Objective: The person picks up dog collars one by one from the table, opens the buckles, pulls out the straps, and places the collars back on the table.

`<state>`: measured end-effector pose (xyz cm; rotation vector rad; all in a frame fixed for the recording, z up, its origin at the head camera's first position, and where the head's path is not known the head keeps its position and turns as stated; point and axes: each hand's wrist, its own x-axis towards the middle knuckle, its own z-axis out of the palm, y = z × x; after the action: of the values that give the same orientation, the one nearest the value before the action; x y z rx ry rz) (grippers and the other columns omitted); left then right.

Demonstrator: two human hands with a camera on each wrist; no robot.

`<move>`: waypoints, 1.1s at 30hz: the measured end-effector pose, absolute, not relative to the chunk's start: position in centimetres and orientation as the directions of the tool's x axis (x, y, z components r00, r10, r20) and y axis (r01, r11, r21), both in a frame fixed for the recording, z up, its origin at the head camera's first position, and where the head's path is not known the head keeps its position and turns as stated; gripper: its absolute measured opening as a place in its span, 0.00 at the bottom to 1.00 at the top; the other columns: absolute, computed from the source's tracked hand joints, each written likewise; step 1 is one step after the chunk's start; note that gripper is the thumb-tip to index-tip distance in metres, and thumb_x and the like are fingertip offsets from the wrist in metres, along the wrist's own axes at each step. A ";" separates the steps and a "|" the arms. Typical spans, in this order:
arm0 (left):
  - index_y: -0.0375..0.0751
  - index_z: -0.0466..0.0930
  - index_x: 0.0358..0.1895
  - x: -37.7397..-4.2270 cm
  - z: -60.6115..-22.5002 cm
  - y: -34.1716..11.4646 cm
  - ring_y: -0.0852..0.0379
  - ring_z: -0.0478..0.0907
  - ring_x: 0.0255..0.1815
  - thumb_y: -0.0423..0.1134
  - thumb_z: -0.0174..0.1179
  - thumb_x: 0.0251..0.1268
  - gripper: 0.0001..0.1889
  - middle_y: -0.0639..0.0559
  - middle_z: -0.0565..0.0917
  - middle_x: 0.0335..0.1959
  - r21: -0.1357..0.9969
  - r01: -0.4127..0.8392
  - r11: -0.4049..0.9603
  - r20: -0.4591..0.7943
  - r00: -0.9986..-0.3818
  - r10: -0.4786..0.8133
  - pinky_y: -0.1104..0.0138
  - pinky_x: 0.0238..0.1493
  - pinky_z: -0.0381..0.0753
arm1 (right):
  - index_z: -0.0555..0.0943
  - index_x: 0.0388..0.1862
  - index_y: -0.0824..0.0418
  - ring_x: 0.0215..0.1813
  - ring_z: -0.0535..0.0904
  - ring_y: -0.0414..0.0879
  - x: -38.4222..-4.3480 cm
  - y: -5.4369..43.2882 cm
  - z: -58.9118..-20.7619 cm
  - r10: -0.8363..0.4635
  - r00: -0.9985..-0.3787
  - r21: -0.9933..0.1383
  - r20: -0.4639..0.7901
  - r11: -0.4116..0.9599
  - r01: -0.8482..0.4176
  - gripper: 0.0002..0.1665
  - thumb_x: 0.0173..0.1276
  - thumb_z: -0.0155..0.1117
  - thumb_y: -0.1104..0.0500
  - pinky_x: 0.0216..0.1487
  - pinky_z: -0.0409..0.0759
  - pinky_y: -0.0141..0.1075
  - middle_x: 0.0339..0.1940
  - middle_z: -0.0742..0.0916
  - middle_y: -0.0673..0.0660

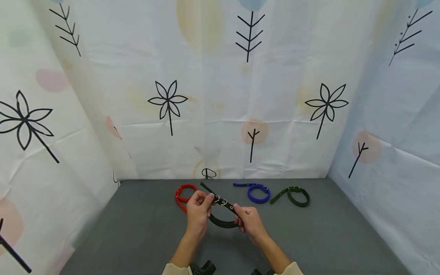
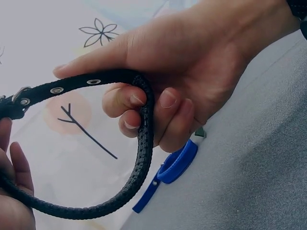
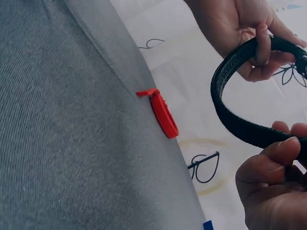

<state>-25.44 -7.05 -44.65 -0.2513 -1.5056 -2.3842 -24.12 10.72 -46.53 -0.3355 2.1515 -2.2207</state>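
A black dog collar (image 1: 224,224) with metal eyelets is held up in a loop above the table, its buckle near the left and its tail pointing up and away. My left hand (image 1: 198,210) pinches it by the buckle with thumb and fingers. At the loop's other side, my right hand (image 1: 253,224) grips the band; in the left wrist view the right fingers (image 2: 169,99) curl about the bend, beside the row of eyelets. Behind my left hand lies a red collar (image 1: 177,199), partly hidden by that hand.
A coiled blue collar (image 1: 258,201) and a dark green collar (image 1: 300,204) lie toward the back right of the grey table (image 1: 330,236), each with its tail extending left. Patterned white cloth (image 1: 213,145) hangs behind the table and along both sides.
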 end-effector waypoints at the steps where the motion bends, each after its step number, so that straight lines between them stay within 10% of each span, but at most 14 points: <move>1: 0.22 0.67 0.31 -25.5 -44.7 -7.0 0.62 0.67 0.14 0.27 0.64 0.62 0.14 0.49 0.81 0.21 0.850 0.350 -0.394 0.310 -0.937 -0.163 0.76 0.16 0.64 | 0.66 0.14 0.81 0.11 0.63 0.39 -24.1 10.7 -46.6 -0.167 -0.977 -0.991 0.136 -0.042 -0.131 0.32 0.76 0.53 0.60 0.16 0.63 0.29 0.17 0.76 0.55; 13: 0.27 0.72 0.28 -23.8 -41.9 -7.3 0.62 0.65 0.14 0.28 0.67 0.59 0.11 0.40 0.82 0.23 0.930 0.340 -0.139 0.335 -0.940 -0.062 0.73 0.17 0.65 | 0.81 0.34 0.74 0.11 0.61 0.34 -25.0 12.1 -45.2 -0.409 -0.871 -0.946 0.271 0.057 -0.321 0.16 0.76 0.53 0.63 0.14 0.62 0.28 0.25 0.82 0.73; 20: 0.31 0.73 0.27 -23.6 -42.1 -7.2 0.62 0.62 0.15 0.27 0.68 0.57 0.10 0.41 0.77 0.20 0.920 0.383 -0.084 0.380 -0.924 -0.040 0.72 0.19 0.63 | 0.79 0.48 0.75 0.14 0.63 0.37 -25.2 12.2 -44.6 -0.453 -0.851 -0.955 0.266 -0.003 -0.296 0.14 0.74 0.55 0.64 0.17 0.65 0.29 0.32 0.84 0.70; 33: 0.27 0.72 0.29 -23.9 -42.2 -7.7 0.63 0.63 0.16 0.21 0.67 0.54 0.10 0.52 0.78 0.21 0.873 0.475 -0.113 0.477 -0.879 -0.010 0.73 0.20 0.64 | 0.84 0.44 0.69 0.22 0.66 0.37 -25.2 11.8 -44.2 -0.376 -0.862 -0.928 0.341 0.015 -0.373 0.13 0.72 0.60 0.59 0.24 0.66 0.30 0.24 0.76 0.47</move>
<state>-23.89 -7.65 -42.20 -0.5127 -1.8342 -2.0594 -25.15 11.84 -44.24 -0.8253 2.2370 -2.0427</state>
